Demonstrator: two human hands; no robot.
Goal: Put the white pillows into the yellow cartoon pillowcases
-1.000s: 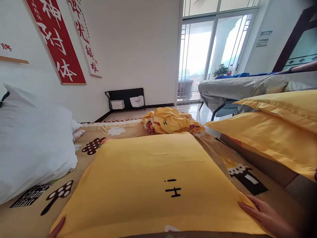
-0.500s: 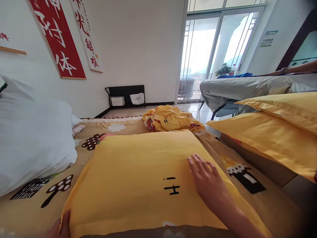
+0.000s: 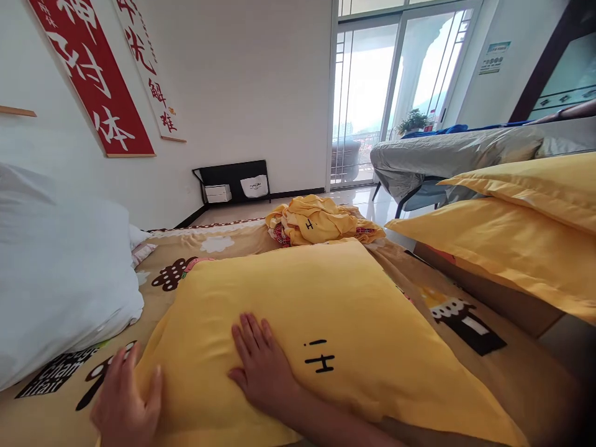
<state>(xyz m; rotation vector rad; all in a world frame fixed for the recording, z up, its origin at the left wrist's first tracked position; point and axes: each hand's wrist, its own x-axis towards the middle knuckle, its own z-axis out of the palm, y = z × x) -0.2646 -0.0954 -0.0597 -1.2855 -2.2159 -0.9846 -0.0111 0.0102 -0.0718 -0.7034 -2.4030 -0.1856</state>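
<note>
A yellow pillow (image 3: 363,310) with black "Hi" lettering lies flat on the patterned bed sheet (image 3: 223,231) in front of me. My right hand (image 3: 261,366) rests palm down on its left half, fingers stretched out and slightly apart. Over the pillow's near left edge is my left hand (image 3: 128,397), its thumb and fingers spread with nothing gripped. I cannot tell whether the left hand touches the cloth. The pillow's near edge runs partly out of view at the bottom.
White pillows (image 3: 69,273) are piled on the left. A crumpled yellow cloth (image 3: 321,220) lies beyond the pillow. More yellow pillows (image 3: 521,242) are stacked at right, near a plastic-covered table (image 3: 433,152) where another person's arm (image 3: 570,113) shows. A black rack (image 3: 237,180) stands against the wall.
My right hand has slid left across the pillow, from right of the lettering to left of it. My left hand has let go of the left edge, risen and opened.
</note>
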